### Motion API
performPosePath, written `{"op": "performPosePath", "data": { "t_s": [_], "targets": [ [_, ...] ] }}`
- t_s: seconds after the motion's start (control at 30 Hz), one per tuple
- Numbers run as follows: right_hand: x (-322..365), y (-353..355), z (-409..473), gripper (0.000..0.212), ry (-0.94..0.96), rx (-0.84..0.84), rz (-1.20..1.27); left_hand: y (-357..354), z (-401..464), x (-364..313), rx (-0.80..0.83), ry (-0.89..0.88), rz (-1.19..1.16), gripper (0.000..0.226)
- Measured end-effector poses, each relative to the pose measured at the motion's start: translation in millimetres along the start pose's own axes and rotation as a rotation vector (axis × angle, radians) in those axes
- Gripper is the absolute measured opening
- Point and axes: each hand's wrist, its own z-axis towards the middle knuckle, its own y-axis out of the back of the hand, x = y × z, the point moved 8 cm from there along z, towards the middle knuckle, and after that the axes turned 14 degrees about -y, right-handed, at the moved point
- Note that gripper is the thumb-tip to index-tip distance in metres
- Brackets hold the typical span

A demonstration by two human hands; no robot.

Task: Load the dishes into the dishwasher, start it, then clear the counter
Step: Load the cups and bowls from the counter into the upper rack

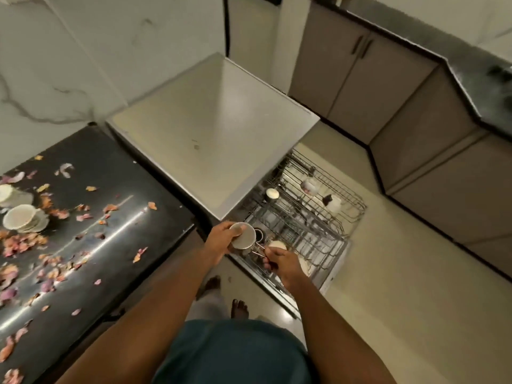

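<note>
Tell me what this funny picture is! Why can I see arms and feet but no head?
The camera sits on a person's head and looks down, so you see what they see: their own arms and bare feet. They are loading a dishwasher; its racks are pulled out with a few cups inside. The left hand holds the bowl of a small metal strainer, and the right hand holds its wire handle, above the lower rack. On the left is a shiny black counter with cups on saucers and scattered flower petals waiting to be cleared.
</note>
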Motion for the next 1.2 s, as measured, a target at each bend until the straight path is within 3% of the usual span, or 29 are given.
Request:
{"op": "performPosePath", "data": {
  "t_s": [0.1, 0.2, 0.47, 0.53, 0.77, 0.97, 1.2],
  "targets": [
    [-13, 24, 2, 0.017, -0.013, -0.027, 0.134, -24, 17, 4, 0.066, -0.035, 0.180, 0.015],
    [-20, 41, 8, 0.018, -0.022, -0.059, 0.230, -52, 39, 6, 0.245, -0.082, 0.373, 0.019],
    [-5, 79, 23, 0.016, -0.008, -0.167, 0.376, -123, 87, 4, 0.788, -0.193, 0.798, 0.101],
    [4, 87, 32, 0.014, -0.014, -0.198, 0.394, -139, 98, -2, 0.871, -0.241, 0.893, 0.109],
    [44, 110, 66, 0.021, 0.034, -0.244, 0.496, -184, 154, -23, 0.935, -0.504, 1.106, 0.100],
    [58, 140, 115, 0.020, 0.046, -0.277, 0.772, -217, 200, -10, 0.913, -0.491, 1.139, 0.101],
    [53, 186, 201, 0.018, 0.013, -0.361, 0.805, -258, 261, 42, 0.853, -0.545, 1.173, 0.089]
  ]
}}
